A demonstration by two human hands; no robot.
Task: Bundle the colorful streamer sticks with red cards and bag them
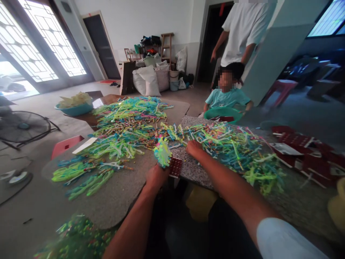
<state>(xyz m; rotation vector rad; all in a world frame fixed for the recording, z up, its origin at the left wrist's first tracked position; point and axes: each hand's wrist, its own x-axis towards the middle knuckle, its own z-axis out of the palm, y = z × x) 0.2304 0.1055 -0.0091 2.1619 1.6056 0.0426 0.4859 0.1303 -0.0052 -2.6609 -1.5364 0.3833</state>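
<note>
My left hand [156,177] is closed round a bundle of green and yellow plastic strips [162,151], held upright at the table's near edge. A small red perforated piece [175,167] sits just right of that hand. My right hand [194,147] rests knuckles up on the speckled table [192,169], fingers curled at the edge of a wide heap of green, blue and yellow strips [229,145]. What those fingers hold is hidden. A second heap [126,126] covers the left table.
A child sits at the far side behind a green basin [223,113], and a person in a white shirt [244,32] stands behind. A blue bowl [74,108] sits far left. Red boxes [302,153] lie at right. A floor fan [23,127] stands left.
</note>
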